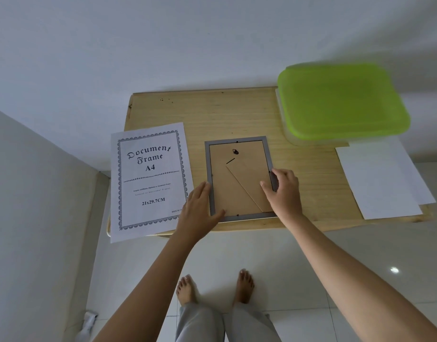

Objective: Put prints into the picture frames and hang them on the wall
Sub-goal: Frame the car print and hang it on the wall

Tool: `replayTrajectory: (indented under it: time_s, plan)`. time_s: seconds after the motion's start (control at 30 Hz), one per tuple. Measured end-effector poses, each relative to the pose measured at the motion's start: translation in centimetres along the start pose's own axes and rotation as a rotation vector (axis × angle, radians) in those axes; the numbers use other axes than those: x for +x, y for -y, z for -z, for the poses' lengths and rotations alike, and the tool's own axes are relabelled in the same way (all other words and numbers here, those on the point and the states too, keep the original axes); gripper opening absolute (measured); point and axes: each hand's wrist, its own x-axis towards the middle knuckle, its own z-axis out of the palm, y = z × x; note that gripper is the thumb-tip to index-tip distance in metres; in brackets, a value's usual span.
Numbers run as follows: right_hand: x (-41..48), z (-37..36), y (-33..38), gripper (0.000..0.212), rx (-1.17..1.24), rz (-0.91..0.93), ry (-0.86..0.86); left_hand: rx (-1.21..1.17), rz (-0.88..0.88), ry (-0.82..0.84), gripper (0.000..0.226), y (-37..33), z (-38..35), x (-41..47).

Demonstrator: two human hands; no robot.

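Left grip (200, 208) flat, fingers straight; right grip (283, 191) curled, pinching

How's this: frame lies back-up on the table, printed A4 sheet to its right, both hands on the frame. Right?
Not quite: the head view shows the printed A4 sheet to the left of the frame, not its right. The frame does lie back-up on the table, with the left hand and right hand on it.

Home room: bare feet (185, 288), tiled floor (311, 267), small wooden table (237, 114)
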Motion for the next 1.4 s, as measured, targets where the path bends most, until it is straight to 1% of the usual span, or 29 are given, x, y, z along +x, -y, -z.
replayTrajectory:
  time_s: [0.17, 0.33, 0.6, 0.77, 0.97, 1.1, 1.3, 1.4]
  plan:
    - [0.1, -0.5, -1.3, 0.048, 0.041, 0.001, -0.020, 0.009, 0.052, -0.117, 0.075, -0.4, -0.9, 0.9]
    - [-0.2, -0.9, -2.0, 0.043, 0.089, 0.039, -0.043, 0.032, 0.062, -0.136, 0.075, 0.0, -1.2, 1.4]
    - [0.1, -0.9, -2.4, 0.039, 0.079, 0.065, -0.024, 0.040, 0.035, -0.093, 0.075, -0.3, -0.8, 1.8]
    - [0.6, -0.6, -2.4, 0.035, 0.055, 0.069, 0.016, 0.031, 0.054, -0.078, 0.078, -0.3, -0.9, 1.9]
    - [0.7, -0.5, -2.1, 0.034, 0.053, 0.059, 0.024, 0.051, 0.055, -0.046, 0.078, -0.3, -0.6, 2.2]
    - [1.0, -0.4, -2.0, 0.031, 0.053, 0.074, 0.029, 0.120, 0.032, -0.017, 0.077, -0.4, -0.2, 2.2]
    - [1.3, 0.0, -1.8, 0.028, -0.008, 0.141, 0.045, 0.295, -0.021, 0.013, 0.073, -1.1, 0.4, 2.5]
    - [1.5, 0.0, -1.5, 0.025, -0.048, 0.149, 0.071, 0.341, -0.031, 0.036, 0.073, -1.2, 0.6, 2.7]
